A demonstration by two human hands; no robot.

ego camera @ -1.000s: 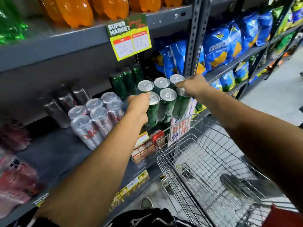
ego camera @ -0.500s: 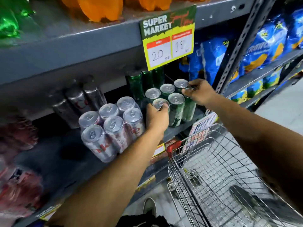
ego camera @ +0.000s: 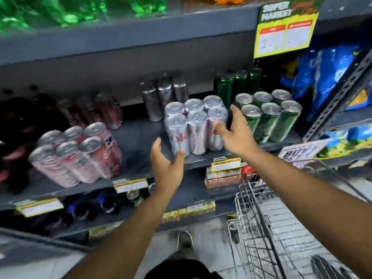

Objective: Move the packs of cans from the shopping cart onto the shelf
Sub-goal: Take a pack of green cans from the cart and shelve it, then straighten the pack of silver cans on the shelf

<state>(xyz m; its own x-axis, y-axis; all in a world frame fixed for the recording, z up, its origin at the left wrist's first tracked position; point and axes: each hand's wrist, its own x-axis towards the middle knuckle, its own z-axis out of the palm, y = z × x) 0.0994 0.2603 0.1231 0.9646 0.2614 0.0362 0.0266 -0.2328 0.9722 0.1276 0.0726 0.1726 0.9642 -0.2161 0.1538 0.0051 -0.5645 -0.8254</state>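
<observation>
A green pack of cans (ego camera: pixel 269 115) stands on the grey shelf (ego camera: pixel 138 137) at the right, nobody touching it. Left of it stands a silver pack of cans (ego camera: pixel 193 123). My left hand (ego camera: pixel 166 164) hovers open at the silver pack's lower left corner, thumb near a front can. My right hand (ego camera: pixel 235 131) is open at the silver pack's right side, fingers spread between the silver and green packs. A red pack of cans (ego camera: pixel 78 156) sits further left on the same shelf. The wire shopping cart (ego camera: pixel 261 224) is at the lower right.
More silver cans (ego camera: pixel 161 97) and green cans (ego camera: pixel 237 83) stand behind the front packs. A yellow price sign (ego camera: pixel 285 31) hangs from the shelf above. Blue snack bags (ego camera: pixel 326 77) fill the bay to the right. Small boxes (ego camera: pixel 223 176) sit on the lower shelf.
Both hands have let go of the green pack, which now stands on the shelf. The hands moved left to the silver pack, and my view swung left.
</observation>
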